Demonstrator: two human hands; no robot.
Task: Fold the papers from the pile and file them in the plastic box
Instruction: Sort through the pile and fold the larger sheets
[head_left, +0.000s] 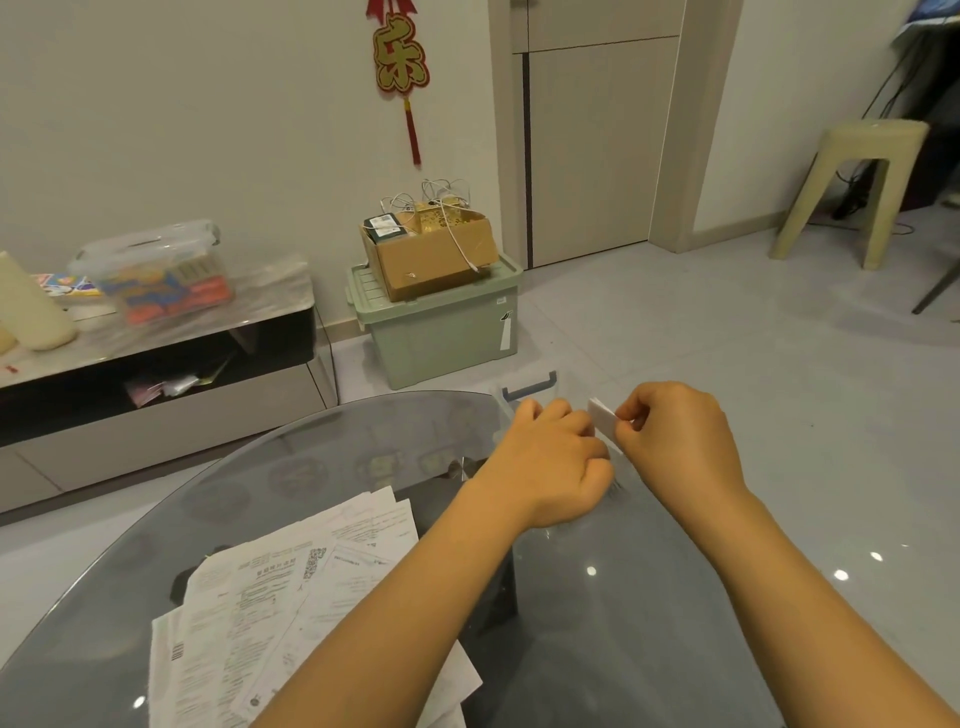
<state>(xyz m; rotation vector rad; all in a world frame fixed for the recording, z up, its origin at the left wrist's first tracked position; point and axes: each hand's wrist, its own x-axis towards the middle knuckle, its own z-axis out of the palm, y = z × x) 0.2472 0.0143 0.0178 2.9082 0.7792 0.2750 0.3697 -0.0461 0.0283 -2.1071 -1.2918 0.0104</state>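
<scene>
The folded paper (602, 422) is a small, plain white, thick wad with squared corners, tilted so one corner points up and to the left. It sits between the two hands, above the far right part of the worktop (363, 447), a round sheet of dark, see-through glass. The right hand (675, 441) pinches the paper's right end between thumb and curled fingers. The left hand (556, 457) is curled at the paper's left end, knuckles up; its fingertips are hidden, so I cannot tell whether it grips the paper or only rests against it.

Just beyond the hands stands one clear plastic box (524, 392) with a blue handle; only its far rim and the handle show, the rest being hidden behind the hands.

One loose pile of papers (291, 597) lies on the near left of the worktop, partly under the left forearm. The sheets are white, printed in small black text, overlapping at different angles; one shows a square code and another a barcode. At least five sheets can be told apart, though the exact count is unclear.

On the floor beyond the worktop, against the wall, stands one green storage bin (447, 332) with one cardboard box (431, 254) on its lid.
</scene>
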